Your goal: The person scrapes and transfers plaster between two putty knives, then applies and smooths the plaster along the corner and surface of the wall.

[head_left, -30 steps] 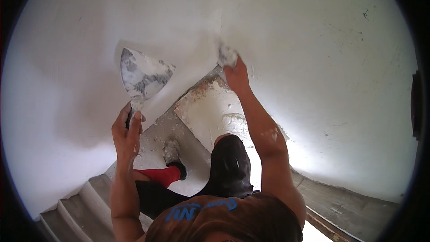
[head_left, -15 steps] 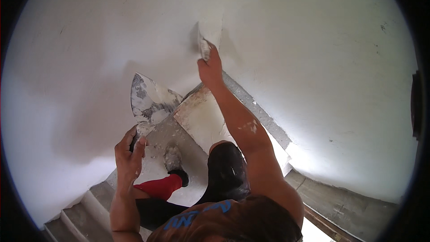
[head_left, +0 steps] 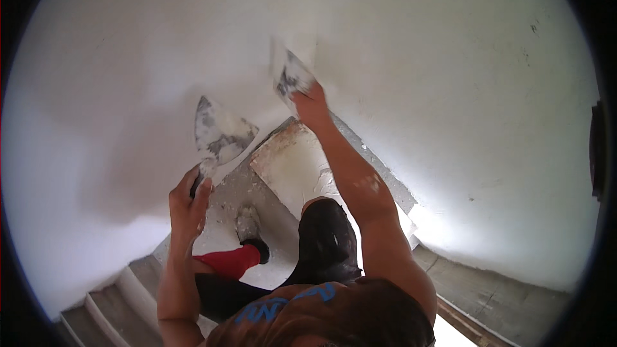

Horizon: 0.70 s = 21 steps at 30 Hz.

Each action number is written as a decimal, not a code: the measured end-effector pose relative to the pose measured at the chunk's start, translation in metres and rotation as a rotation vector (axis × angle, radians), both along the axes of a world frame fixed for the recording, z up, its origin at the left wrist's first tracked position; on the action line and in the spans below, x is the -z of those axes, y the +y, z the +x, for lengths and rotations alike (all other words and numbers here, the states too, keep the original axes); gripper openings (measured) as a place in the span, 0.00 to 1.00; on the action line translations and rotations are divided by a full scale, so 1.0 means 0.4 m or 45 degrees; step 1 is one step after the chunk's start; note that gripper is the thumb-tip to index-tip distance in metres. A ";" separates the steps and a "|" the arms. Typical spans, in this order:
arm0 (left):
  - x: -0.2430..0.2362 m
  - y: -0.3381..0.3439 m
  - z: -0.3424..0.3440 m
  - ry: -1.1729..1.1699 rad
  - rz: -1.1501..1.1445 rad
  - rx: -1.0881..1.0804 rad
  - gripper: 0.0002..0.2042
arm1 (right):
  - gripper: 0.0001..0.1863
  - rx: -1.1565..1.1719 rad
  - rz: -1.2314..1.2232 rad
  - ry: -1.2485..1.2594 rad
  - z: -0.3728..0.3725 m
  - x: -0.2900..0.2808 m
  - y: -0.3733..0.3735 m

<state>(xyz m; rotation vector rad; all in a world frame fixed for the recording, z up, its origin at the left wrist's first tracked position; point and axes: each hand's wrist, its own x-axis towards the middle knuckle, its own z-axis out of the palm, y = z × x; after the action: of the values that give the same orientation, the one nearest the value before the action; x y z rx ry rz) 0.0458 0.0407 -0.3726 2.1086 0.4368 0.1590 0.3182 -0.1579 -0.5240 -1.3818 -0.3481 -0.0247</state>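
The smeared blade [head_left: 295, 76] is near the wall corner, above the floor board's far tip; motion blur hides whether it touches the wall. Half a second ago it stood nearly upright at the corner; now it slants, showing a grey-streaked face. The right grip [head_left: 313, 106] is closed around its handle end and sits slightly lower. The fan-shaped scraper [head_left: 225, 132], its handle clasped in the left grip [head_left: 188, 202], has risen a little, its blade still before the left wall [head_left: 96, 109]. Beneath, the pale board [head_left: 289, 157] lies on the grey floor [head_left: 222, 225], partly hidden by the right forearm [head_left: 350, 170] and bent knee [head_left: 328, 238]. Steps [head_left: 119, 311] descend at lower left.
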 end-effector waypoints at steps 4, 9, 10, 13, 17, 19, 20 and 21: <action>-0.024 0.021 0.003 0.095 -0.258 -0.026 0.18 | 0.26 -0.184 0.052 -0.116 -0.248 -0.234 -0.099; -0.030 0.037 0.013 0.142 -0.520 -0.020 0.17 | 0.23 -0.220 0.046 -0.582 -0.310 -0.291 -0.091; -0.033 0.037 0.014 0.143 -0.564 -0.004 0.17 | 0.22 -0.279 -0.042 -0.873 -0.307 -0.290 -0.090; -0.038 0.043 0.008 0.167 -0.729 -0.001 0.17 | 0.20 -0.367 -0.262 -0.943 -0.314 -0.277 -0.081; -0.059 0.019 -0.001 0.044 -0.747 0.088 0.15 | 0.20 -0.204 -0.458 -0.649 -0.278 -0.161 -0.123; -0.073 0.007 -0.011 -0.189 -0.574 0.051 0.15 | 0.19 -0.257 -0.183 0.254 -0.277 -0.107 -0.134; -0.060 0.013 -0.003 -0.190 -0.564 0.067 0.15 | 0.19 -0.244 -0.171 0.249 -0.278 -0.088 -0.134; -0.035 0.028 -0.010 -0.404 -0.197 0.156 0.16 | 0.17 -0.271 0.252 0.635 -0.301 -0.111 -0.102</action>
<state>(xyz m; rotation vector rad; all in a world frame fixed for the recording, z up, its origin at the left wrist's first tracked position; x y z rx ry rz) 0.0416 0.0520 -0.3586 1.9093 0.1255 0.3701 0.1978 -0.1987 -0.4798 -1.1042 -0.0692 0.4435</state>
